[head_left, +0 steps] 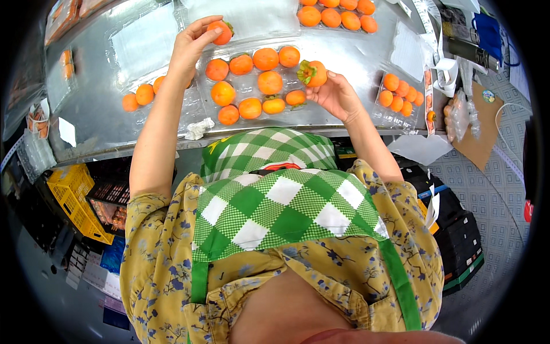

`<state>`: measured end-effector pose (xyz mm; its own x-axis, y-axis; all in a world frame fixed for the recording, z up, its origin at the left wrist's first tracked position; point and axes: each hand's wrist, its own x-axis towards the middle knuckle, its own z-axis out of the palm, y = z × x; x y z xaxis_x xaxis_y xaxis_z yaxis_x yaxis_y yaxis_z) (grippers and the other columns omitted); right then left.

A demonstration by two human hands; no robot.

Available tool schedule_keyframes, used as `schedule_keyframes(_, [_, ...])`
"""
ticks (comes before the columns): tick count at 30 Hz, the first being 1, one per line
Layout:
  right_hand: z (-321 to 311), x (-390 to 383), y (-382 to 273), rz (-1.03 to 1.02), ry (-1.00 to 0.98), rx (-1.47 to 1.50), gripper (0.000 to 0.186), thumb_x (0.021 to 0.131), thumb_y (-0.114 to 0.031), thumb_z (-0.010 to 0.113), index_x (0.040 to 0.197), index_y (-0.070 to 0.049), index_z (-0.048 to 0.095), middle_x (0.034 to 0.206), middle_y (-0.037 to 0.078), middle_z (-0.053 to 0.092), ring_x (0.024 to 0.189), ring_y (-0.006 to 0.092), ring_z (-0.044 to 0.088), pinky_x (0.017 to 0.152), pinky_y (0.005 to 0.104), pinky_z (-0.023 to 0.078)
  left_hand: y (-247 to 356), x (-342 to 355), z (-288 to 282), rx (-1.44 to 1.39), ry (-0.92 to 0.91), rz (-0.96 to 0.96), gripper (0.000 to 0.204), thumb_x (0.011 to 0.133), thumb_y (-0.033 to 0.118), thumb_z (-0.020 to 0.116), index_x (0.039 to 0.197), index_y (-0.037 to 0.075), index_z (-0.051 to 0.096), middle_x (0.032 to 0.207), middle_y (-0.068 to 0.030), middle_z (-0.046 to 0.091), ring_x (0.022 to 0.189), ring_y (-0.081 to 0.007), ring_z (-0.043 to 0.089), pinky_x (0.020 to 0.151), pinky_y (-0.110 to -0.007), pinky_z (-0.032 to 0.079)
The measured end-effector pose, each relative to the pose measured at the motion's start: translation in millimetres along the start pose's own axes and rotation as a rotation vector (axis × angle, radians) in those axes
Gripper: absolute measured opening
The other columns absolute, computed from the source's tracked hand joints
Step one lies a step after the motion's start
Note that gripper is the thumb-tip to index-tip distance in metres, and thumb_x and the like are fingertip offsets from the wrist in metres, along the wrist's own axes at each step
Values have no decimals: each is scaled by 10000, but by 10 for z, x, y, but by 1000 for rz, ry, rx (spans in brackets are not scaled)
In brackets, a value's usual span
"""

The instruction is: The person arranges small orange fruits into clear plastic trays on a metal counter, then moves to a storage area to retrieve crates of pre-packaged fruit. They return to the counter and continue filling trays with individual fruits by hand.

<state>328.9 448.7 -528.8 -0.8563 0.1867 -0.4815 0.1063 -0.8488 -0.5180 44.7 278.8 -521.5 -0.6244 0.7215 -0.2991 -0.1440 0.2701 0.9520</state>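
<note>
Between the thumb and fingers of my left hand point(193, 45) is an orange persimmon point(220, 33), held up past the far left corner of a clear plastic tray point(240, 92). My right hand point(337, 94) grips a second persimmon point(314, 74) at the tray's right side, its green leafy cap turned to the left. Several persimmons lie in that tray in rows, among them one near its middle point(269, 83). Bare plastic shows between some of them. Under my left forearm, partly hidden, a few more persimmons point(145, 94) sit in another clear tray.
Filled persimmon packs stand at the far right point(331, 18) and near right point(396, 103). Flat clear plastic sheets point(143, 43) lie on the metal table point(86, 103). A crumpled plastic scrap point(199, 129) rests at the front edge. Yellow crates point(74, 198) and black crates point(461, 246) stand below.
</note>
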Motion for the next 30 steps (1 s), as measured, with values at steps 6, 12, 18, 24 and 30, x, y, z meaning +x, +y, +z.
schedule_keyframes(6, [-14,22,42,-76,129,-420,383,836,-269,618,1095,6,555,987,107,628,792,176,618,732,307,508,-7,28,-14,29,-23,20,359,818,231,667,1145,86,635,1001,-53,651,994,-135,564,976,-300,357])
schedule_keyframes(12, [274,119,197,-309,461,-1568,448,678,-279,762,1014,-36,593,930,83,624,801,199,621,690,326,505,-23,32,-14,46,-20,30,340,810,226,676,1121,92,649,1013,-67,658,991,-150,585,939,-299,402])
schedule_keyframes(18, [289,188,340,-467,540,-1836,466,645,-302,775,1005,-65,599,880,68,593,851,254,599,700,380,495,2,25,14,58,-37,40,343,830,233,656,1139,87,637,1016,-65,658,1011,-141,570,994,-312,346])
schedule_keyframes(24, [293,169,275,-676,406,-1883,445,645,-269,768,1017,-92,599,936,57,572,879,247,558,729,376,453,-18,1,-5,46,-24,40,334,828,230,659,1132,93,643,1018,-66,658,1014,-142,571,1000,-316,345])
schedule_keyframes(30, [500,320,388,-752,137,-2025,507,656,-220,762,1099,-64,572,1001,57,547,917,246,511,765,369,422,-68,54,-14,19,-34,63,331,827,229,663,1128,90,644,1021,-71,659,1016,-140,572,994,-314,356])
